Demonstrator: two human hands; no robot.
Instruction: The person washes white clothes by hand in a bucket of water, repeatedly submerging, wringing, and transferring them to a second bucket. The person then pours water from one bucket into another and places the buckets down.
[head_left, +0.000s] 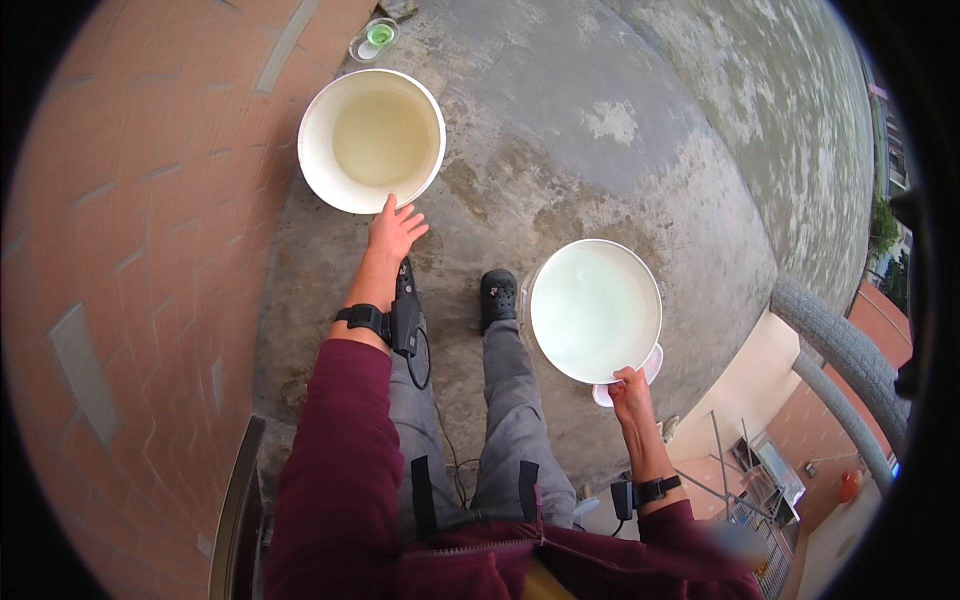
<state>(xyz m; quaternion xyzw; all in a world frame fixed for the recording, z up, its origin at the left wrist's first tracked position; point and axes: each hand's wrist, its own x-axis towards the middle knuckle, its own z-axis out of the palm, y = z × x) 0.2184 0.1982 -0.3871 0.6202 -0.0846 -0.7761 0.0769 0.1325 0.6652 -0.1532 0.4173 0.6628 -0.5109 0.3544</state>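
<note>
Two white buckets show before me. The left bucket (319, 161) holds cloudy yellowish liquid and stands by the brick wall. My left hand (395, 227) is at its near rim, fingers spread, palm up, gripping nothing; whether the thumb touches the rim I cannot tell. The right bucket (651, 300) holds pale, clearer liquid. My right hand (628, 386) grips its near rim, thumb over the edge, with the other fingers partly hidden. A pinkish plastic item (602, 395) shows partly behind this bucket, beside my right hand.
A brick wall (172, 225) rises at the left. A clear container (369, 49) with a green cup (380, 34) sits beyond the left bucket. My clogs (499, 294) stand on the concrete floor (517, 202). A cable (450, 442) runs between my legs.
</note>
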